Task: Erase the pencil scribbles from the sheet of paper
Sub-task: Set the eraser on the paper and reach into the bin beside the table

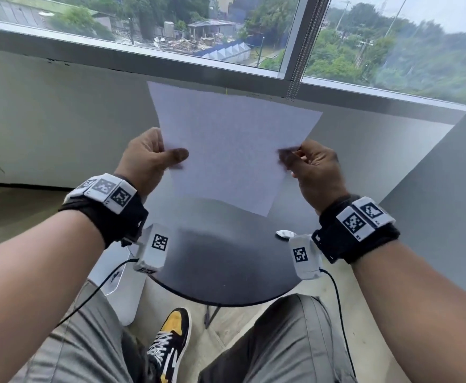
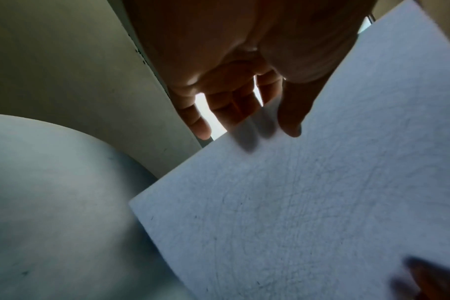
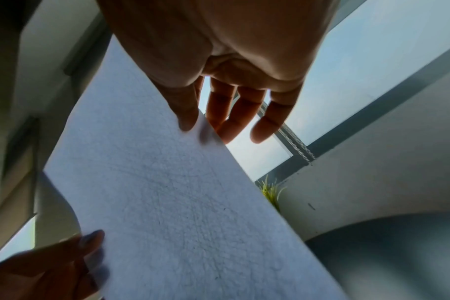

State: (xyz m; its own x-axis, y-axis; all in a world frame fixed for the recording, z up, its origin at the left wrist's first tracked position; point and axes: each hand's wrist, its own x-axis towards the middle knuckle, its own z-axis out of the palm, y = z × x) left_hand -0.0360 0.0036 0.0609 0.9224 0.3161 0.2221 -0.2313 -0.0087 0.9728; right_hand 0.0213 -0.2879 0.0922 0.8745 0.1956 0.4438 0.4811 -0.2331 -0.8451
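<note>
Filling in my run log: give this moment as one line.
sheet of paper: held up above round table | left hand: pinches left edge | right hand: pinches right edge | scribbles: faint traces

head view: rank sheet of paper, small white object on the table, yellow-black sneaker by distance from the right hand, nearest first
1. Sheet of paper: pinched at its right edge by the right hand, held up in front of the window.
2. Small white object: on the dark round table, below the right wrist.
3. Yellow-black sneaker: on the floor under the table's near edge, down and to the left.
</note>
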